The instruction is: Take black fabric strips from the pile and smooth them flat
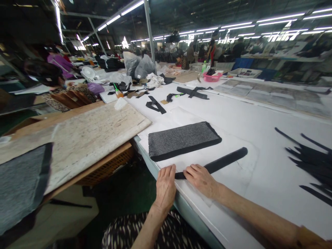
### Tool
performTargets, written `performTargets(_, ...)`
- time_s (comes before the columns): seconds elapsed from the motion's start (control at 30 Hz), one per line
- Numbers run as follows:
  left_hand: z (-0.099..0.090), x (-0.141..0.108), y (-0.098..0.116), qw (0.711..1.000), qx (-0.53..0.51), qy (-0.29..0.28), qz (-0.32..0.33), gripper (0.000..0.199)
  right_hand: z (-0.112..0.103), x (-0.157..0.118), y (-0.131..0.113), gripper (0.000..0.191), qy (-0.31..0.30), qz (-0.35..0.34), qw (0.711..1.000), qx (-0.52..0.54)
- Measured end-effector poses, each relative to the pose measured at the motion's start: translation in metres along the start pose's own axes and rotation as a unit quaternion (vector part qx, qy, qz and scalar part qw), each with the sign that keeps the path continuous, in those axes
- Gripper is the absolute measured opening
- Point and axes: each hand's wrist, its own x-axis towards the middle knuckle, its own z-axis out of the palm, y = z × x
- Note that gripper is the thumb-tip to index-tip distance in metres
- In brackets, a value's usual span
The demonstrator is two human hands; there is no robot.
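Observation:
A long black fabric strip (225, 160) lies slantwise on the white tabletop, its rounded far end pointing right. At the table's front edge, my left hand (166, 183) is closed at the strip's near end, fingers together and bent down; the fingertips are partly hidden. My right hand (201, 178) has its fingers curled and pressed onto the strip a short way along, leaving a small dark length showing between the hands. Just beyond them lies a grey knitted fabric piece (183, 138) with black borders, apparently a stack of layers.
Many loose black strips (311, 159) lie at the right. Black scraps (155, 105), a glue bottle (118, 91) and a pink basket (212, 76) are farther back. On the left, a stained board (98, 135) holds another grey panel (22, 183). A person in leopard print sits beyond it.

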Motion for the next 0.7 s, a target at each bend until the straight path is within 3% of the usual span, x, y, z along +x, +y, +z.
performTargets(0.23, 0.006, -0.004, 0.000, 0.999, 0.035, 0.019, -0.005, 0.047, -0.004, 0.011, 0.008, 0.009, -0.005, 0.003, 1.000, -0.009)
performTargets(0.7, 0.008, -0.004, 0.000, 0.998, 0.055, -0.015, -0.042, 0.052, 0.011, 0.035, 0.006, 0.007, -0.005, 0.037, 0.999, 0.001)
